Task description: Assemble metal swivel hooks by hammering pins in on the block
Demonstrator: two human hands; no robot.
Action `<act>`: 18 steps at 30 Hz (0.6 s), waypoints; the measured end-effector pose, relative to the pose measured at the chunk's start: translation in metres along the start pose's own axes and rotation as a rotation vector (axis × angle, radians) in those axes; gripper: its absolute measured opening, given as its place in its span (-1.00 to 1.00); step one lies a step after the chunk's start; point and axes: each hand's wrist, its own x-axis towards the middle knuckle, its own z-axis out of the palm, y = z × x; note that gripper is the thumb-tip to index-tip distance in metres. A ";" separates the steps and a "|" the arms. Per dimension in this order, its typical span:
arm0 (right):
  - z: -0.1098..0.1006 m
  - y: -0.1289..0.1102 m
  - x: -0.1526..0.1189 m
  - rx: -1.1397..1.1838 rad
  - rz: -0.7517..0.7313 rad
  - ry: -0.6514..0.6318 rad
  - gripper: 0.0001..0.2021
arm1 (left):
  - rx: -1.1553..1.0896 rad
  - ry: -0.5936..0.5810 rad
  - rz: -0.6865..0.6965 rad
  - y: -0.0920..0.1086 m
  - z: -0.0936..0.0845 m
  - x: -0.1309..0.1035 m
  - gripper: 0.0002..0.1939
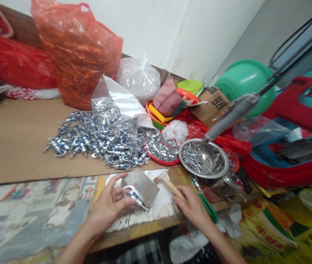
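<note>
My left hand (112, 200) is closed on a small blue-and-silver metal fitting (134, 196) with a curved hook, pinched between thumb and fingers. The fitting is at the near side of a grey metal block (142, 185), which rests on white paper (128, 220) at the bench edge. My right hand (191, 205) grips the wooden handle of a small hammer (174, 189). Its metal head is just right of the block, slightly blurred. Beyond my hands spreads a heap of similar blue-and-silver fittings (98, 141).
A red tray of small metal pieces (163, 161) and a steel bowl of metal pins (222, 172) stand behind the block. A grey-handled tool (227, 119) slants down over the bowl. Cardboard (15, 146) covers the left side; a large red bag (76, 66) stands at the back.
</note>
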 end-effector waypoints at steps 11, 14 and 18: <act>-0.012 -0.071 -0.012 -0.086 -0.417 -0.033 -0.50 | 0.022 -0.018 0.035 -0.003 -0.003 0.002 -0.27; -0.007 -0.069 -0.016 -0.094 -0.383 0.003 -0.51 | 0.035 -0.019 0.036 -0.005 -0.005 0.003 -0.26; -0.003 -0.067 -0.019 -0.007 -0.349 -0.003 -0.54 | 0.006 -0.013 0.032 -0.004 0.002 0.002 -0.24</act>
